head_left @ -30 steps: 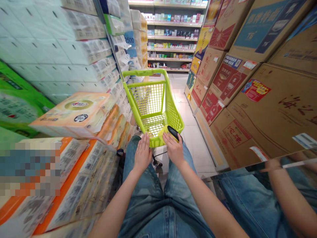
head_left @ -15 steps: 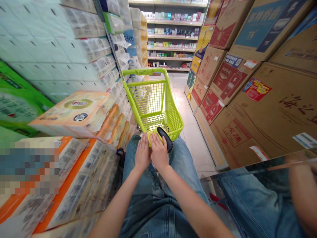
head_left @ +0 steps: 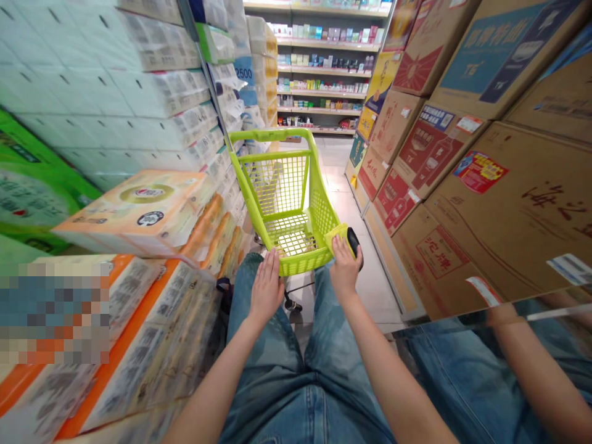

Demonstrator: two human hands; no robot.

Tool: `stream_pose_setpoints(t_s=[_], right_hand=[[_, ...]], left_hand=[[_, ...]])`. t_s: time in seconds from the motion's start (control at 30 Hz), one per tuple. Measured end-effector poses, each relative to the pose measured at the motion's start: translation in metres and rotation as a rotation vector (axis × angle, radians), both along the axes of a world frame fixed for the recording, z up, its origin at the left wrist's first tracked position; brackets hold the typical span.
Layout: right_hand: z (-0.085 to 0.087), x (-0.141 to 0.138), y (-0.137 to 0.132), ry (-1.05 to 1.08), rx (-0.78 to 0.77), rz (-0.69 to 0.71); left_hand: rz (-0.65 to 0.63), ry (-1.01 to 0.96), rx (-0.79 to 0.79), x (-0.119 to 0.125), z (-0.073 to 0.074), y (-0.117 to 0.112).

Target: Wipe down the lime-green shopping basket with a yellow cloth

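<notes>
A lime-green shopping cart basket (head_left: 303,266) stands in front of my knees, with open grid walls and bare mesh at its bottom. My left hand (head_left: 267,287) lies with straight fingers against the near left corner of the basket's rim. At the near right corner, my right hand (head_left: 345,268) is closed over a yellow cloth (head_left: 337,234). A dark, rounded black piece (head_left: 354,242) sticks out beside that hand's fingers; whether it belongs to the cloth I cannot tell. Part of the cloth is hidden under the fingers.
Packs of tissue paper (head_left: 134,200) are stacked along the left. Cardboard cartons (head_left: 522,209) rise on the right above a reflective panel (head_left: 462,370). Shelves of small goods (head_left: 324,71) close the aisle's far end. A black caster (head_left: 292,304) shows under the basket.
My right hand has slid right along the basket's near rim to its corner, carrying the yellow cloth and black piece. My left hand has stayed nearly in place. The cart has not visibly moved.
</notes>
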State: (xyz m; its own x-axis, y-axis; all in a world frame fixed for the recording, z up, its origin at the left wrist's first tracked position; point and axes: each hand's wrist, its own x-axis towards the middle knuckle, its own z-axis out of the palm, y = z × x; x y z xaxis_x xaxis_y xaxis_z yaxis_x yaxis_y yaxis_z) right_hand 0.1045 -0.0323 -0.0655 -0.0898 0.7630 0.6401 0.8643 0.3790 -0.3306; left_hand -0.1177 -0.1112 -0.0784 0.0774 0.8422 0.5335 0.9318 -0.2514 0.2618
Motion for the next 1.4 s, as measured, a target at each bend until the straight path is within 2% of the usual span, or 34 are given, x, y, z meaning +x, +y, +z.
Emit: stream_pose_setpoints(t_s=[0.07, 0.17, 0.27, 0.33, 0.43, 0.53, 0.63, 0.7, 0.77, 0.9, 1.0, 1.07, 1.17, 1.3, 1.4], right_hand=[[0.004, -0.036, -0.016, -0.02, -0.036, 0.04], [0.008, -0.088, -0.045, -0.054, -0.103, 0.2], [0.01, -0.107, -0.059, -0.082, -0.112, 0.294], [0.009, -0.094, -0.056, -0.121, -0.084, 0.355], [0.005, -0.046, -0.036, -0.163, -0.031, 0.388], [0.001, 0.005, -0.009, -0.107, -0.003, 0.213], [-0.002, 0.023, 0.006, -0.017, 0.01, 0.019], [-0.002, 0.009, 0.003, 0.02, 0.008, -0.031], [-0.002, -0.021, -0.011, 0.029, -0.005, -0.006], [0.002, -0.09, -0.047, -0.01, -0.088, 0.189], [0.005, -0.113, -0.059, -0.02, -0.095, 0.271], [0.005, -0.105, -0.058, -0.055, -0.079, 0.32], [0.001, -0.065, -0.044, -0.119, -0.036, 0.361], [-0.002, 0.0, -0.005, -0.08, -0.003, 0.197], [0.0, 0.02, 0.017, -0.036, -0.016, 0.064]], left_hand=[[0.004, -0.008, -0.002, 0.001, 0.0, 0.0], [0.0, 0.002, -0.016, 0.0, 0.0, -0.001], [-0.005, 0.016, -0.021, -0.002, 0.001, -0.001], [-0.006, 0.021, -0.012, -0.003, 0.0, -0.001], [-0.007, 0.027, 0.002, -0.003, 0.0, 0.0], [-0.009, 0.021, 0.007, -0.001, 0.0, 0.0], [-0.006, 0.002, 0.01, 0.001, 0.0, 0.0], [-0.001, -0.01, 0.014, 0.002, 0.0, 0.0], [0.003, -0.015, 0.017, 0.003, -0.001, 0.0], [-0.004, -0.001, 0.006, 0.0, -0.002, 0.0], [-0.014, 0.011, -0.009, -0.005, -0.002, 0.0], [-0.012, 0.032, -0.003, -0.008, -0.003, 0.001], [-0.013, 0.066, 0.01, -0.01, -0.002, 0.001], [-0.02, 0.081, 0.014, -0.009, -0.002, 0.002], [-0.013, 0.08, 0.018, -0.006, -0.002, 0.002]])
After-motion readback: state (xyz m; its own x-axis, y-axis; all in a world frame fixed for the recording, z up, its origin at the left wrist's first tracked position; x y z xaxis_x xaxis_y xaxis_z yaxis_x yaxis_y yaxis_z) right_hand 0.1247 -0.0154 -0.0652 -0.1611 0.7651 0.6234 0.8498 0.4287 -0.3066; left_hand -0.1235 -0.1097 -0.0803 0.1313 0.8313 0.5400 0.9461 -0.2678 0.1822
